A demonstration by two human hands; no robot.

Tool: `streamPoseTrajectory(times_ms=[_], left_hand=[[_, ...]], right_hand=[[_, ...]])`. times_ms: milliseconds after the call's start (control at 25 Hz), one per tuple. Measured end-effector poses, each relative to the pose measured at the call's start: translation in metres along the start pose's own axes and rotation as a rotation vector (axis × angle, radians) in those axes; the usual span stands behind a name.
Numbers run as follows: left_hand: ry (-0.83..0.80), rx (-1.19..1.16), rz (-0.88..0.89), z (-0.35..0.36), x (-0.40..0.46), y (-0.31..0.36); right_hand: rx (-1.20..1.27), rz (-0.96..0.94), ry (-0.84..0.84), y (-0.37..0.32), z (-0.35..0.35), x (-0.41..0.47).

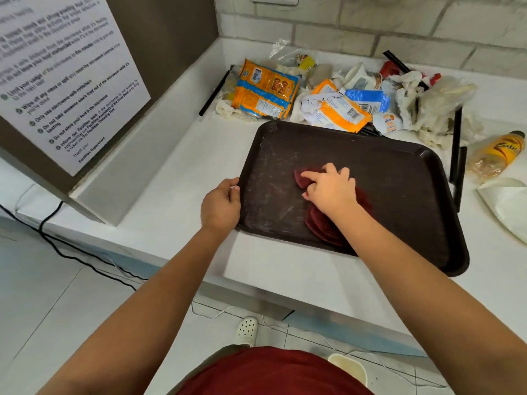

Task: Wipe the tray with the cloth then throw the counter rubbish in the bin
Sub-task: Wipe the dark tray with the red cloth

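I take the dark brown tray (399,178) as my landmark; it lies flat on the white counter (176,172), its near right corner jutting past the counter's front edge. My left hand (221,205) grips the tray's left rim, fingers curled over the lip, thumb side outside. My right hand (330,188) rests near the tray's middle on the dark red cloth (319,223), fingers spread and bent, pressing it down (the forefinger points left along a fold). Most of the cloth is hidden under that hand and forearm; only its left tip and a bunched part nearer me show. Left of the cloth the tray surface shows pale smears.

Behind the tray's far rim sits the rubbish (328,98): orange snack packets, crumpled tissues, clear plastic, black straws, all heaped so I can't separate the pieces. Right of the tray a plastic bottle (497,155) lies on its side, its label partly cut off by the frame edge. Left of the tray stands a printed notice (71,89), its upper lines blurred.
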State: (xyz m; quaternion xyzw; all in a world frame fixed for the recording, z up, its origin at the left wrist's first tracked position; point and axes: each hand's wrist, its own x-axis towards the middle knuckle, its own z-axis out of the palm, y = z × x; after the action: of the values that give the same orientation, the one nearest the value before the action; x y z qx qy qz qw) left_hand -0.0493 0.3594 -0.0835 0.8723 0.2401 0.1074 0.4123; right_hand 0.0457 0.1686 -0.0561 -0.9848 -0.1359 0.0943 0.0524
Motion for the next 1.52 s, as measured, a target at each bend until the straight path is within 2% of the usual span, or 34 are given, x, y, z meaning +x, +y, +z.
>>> streamPoseTrajectory(times_ms=[80, 120, 200, 400, 480, 600, 760, 880, 1000, 1120, 1240, 1400, 1520], left_hand=[[0.027, 0.039, -0.003, 0.002, -0.002, 0.003], [0.040, 0.057, -0.007, 0.003, -0.003, 0.004], [0.055, 0.074, -0.023, 0.005, -0.002, 0.006], [0.065, 0.066, -0.053, 0.006, 0.001, 0.007], [0.060, 0.058, -0.051, 0.005, 0.001, 0.006], [0.053, 0.046, -0.042, 0.004, 0.002, 0.004], [0.054, 0.015, -0.037, 0.005, 0.002, 0.002], [0.057, -0.006, -0.021, 0.004, 0.001, -0.001], [0.057, -0.006, 0.003, 0.005, 0.001, -0.001], [0.064, -0.005, -0.001, 0.005, 0.002, 0.000], [0.084, 0.029, -0.032, 0.008, 0.001, 0.002], [0.107, 0.057, -0.076, 0.010, 0.002, 0.006], [0.103, 0.056, -0.072, 0.009, 0.003, 0.005]], right_hand=[[0.028, 0.106, -0.014, 0.017, -0.005, 0.008], [0.022, 0.100, -0.026, 0.017, -0.006, 0.009], [0.017, -0.016, -0.047, 0.002, -0.007, 0.006], [0.003, -0.504, -0.143, -0.042, 0.001, -0.028], [0.033, -0.593, -0.204, -0.035, -0.002, -0.037], [0.031, -0.610, -0.225, -0.010, -0.003, -0.048], [0.078, -0.412, -0.174, 0.037, -0.008, -0.053], [0.132, -0.101, -0.043, 0.081, -0.010, -0.048], [0.076, 0.213, 0.081, 0.099, -0.004, -0.038], [0.042, 0.290, 0.046, 0.084, -0.009, -0.017], [0.057, 0.132, -0.026, 0.046, -0.013, -0.008], [0.010, -0.248, -0.021, -0.025, 0.002, -0.029], [0.022, -0.443, -0.103, -0.038, 0.005, -0.043]])
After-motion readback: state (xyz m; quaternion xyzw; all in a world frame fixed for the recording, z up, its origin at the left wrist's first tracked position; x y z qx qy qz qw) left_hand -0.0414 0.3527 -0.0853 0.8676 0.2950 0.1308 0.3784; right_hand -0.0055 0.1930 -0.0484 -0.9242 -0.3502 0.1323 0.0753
